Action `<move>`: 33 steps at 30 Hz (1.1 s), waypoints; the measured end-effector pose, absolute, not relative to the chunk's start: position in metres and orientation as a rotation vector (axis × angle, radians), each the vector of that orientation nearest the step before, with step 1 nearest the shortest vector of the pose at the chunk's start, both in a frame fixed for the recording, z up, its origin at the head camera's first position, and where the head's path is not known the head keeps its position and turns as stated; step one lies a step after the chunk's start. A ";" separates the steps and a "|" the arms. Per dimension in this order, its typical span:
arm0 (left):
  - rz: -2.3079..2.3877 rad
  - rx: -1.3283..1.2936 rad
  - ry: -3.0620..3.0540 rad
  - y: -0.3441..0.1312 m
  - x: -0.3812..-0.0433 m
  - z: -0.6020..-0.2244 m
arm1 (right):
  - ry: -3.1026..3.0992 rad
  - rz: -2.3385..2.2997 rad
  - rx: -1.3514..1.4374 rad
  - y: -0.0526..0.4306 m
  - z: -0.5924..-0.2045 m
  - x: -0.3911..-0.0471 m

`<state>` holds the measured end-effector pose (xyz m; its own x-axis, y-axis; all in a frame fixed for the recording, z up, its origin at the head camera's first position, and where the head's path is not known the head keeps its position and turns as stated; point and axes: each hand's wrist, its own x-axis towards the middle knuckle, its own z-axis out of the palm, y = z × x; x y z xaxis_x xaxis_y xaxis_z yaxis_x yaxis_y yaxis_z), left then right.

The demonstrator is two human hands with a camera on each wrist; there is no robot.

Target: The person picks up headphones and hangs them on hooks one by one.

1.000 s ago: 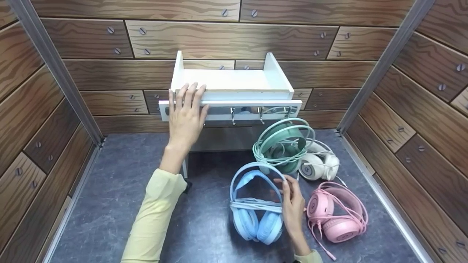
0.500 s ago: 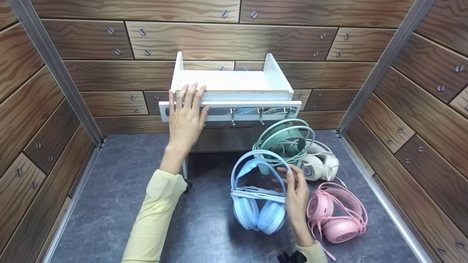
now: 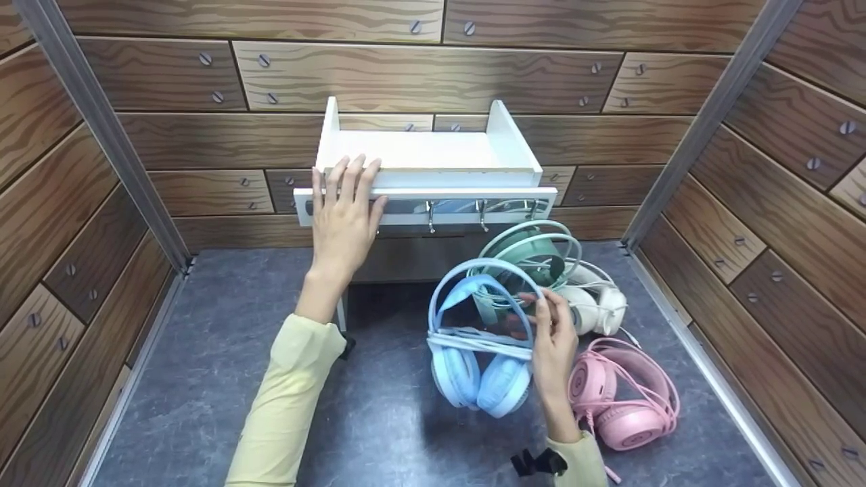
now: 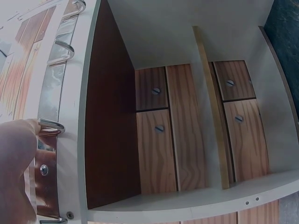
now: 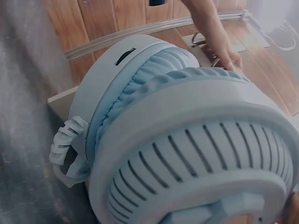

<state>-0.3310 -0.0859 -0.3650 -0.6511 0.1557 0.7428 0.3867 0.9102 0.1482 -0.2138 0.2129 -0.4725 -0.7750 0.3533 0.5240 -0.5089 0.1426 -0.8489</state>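
Blue headphones (image 3: 504,384) hang upright from my right hand (image 3: 556,341), which pinches the right side of the headband; their cable is bundled across the middle. In the right wrist view the two ear cups (image 5: 201,154) fill most of the picture. My left hand (image 3: 344,226) rests with straight fingers over the left end of a white shelf (image 3: 423,150) and its front rail. Metal hooks (image 3: 431,216) line that rail. In the left wrist view, part of the left hand (image 4: 16,163) shows beside a hook (image 4: 52,125).
Green headphones (image 3: 524,251) sit in front of the shelf's right end, partly behind the blue pair. White headphones (image 3: 612,308) lie to their right, and pink headphones (image 3: 634,423) lie nearer the front. Wood-patterned walls (image 3: 433,74) enclose the dark grey floor (image 3: 203,365).
My right hand has lifted the blue headphones up and forward, slightly to the right, so they now overlap the green pair in the head view. My left hand has stayed on the shelf.
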 end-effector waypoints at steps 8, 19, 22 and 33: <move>-0.386 -0.379 -2.284 -0.087 -0.332 -0.367 | -1.669 1.822 0.212 0.211 -0.449 -0.224; -0.389 -0.385 -2.261 -0.086 -0.333 -0.367 | -1.651 1.879 0.106 0.208 -0.438 -0.243; -0.382 -0.385 -2.258 -0.086 -0.332 -0.367 | -1.650 1.883 0.105 0.207 -0.440 -0.247; -0.389 -0.388 -2.266 -0.086 -0.332 -0.366 | -1.654 1.861 0.168 0.206 -0.452 -0.259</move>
